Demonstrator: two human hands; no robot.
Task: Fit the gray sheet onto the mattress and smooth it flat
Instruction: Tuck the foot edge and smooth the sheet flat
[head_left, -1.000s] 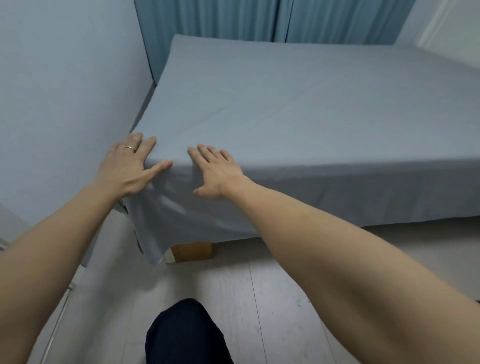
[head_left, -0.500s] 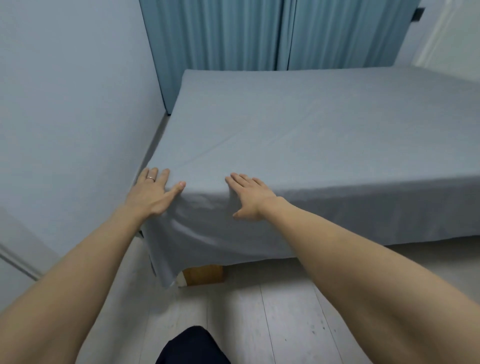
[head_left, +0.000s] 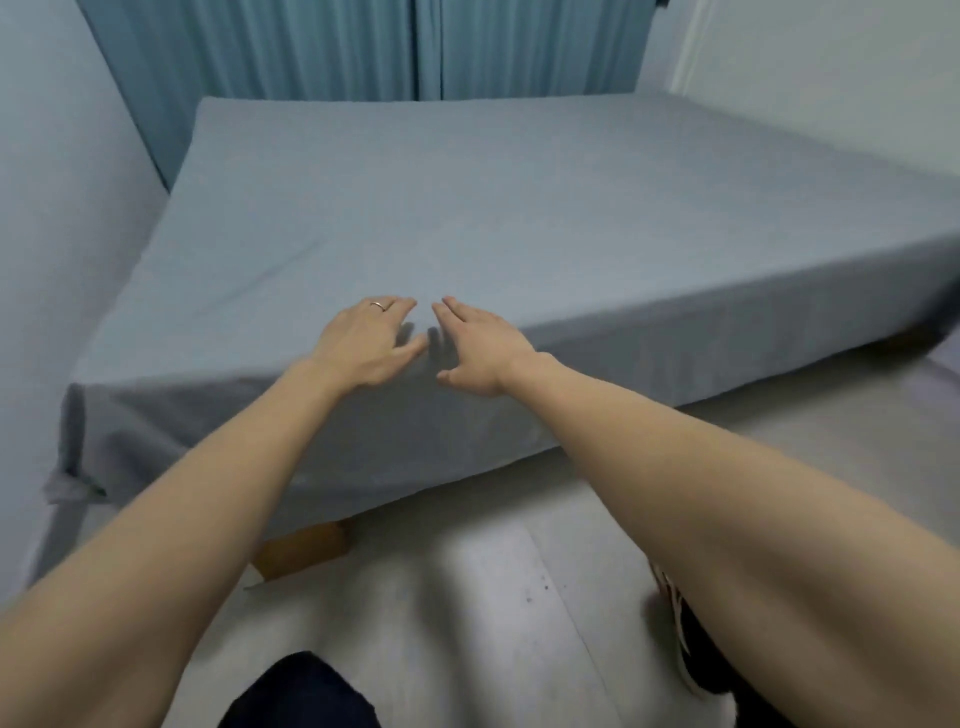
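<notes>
The gray sheet (head_left: 519, 208) covers the whole top of the mattress and hangs over its near side, where a loose fold bunches at the near left corner. My left hand (head_left: 366, 340), with a ring on one finger, lies flat on the sheet at the near edge, fingers straight. Just to its right, my right hand (head_left: 480, 345) also presses flat on the sheet, fingers stretched forward. The two hands are close together, almost touching. The mattress itself is hidden under the sheet.
Teal curtains (head_left: 363, 47) hang behind the bed. A pale wall (head_left: 57, 197) runs close along its left side. A wooden bed leg (head_left: 301, 545) shows under the hanging sheet. Light floor (head_left: 467, 597) lies in front, with my dark trouser leg and a shoe.
Both hands have shifted right along the near edge, away from the left corner, and come closer together. The view has moved right with them.
</notes>
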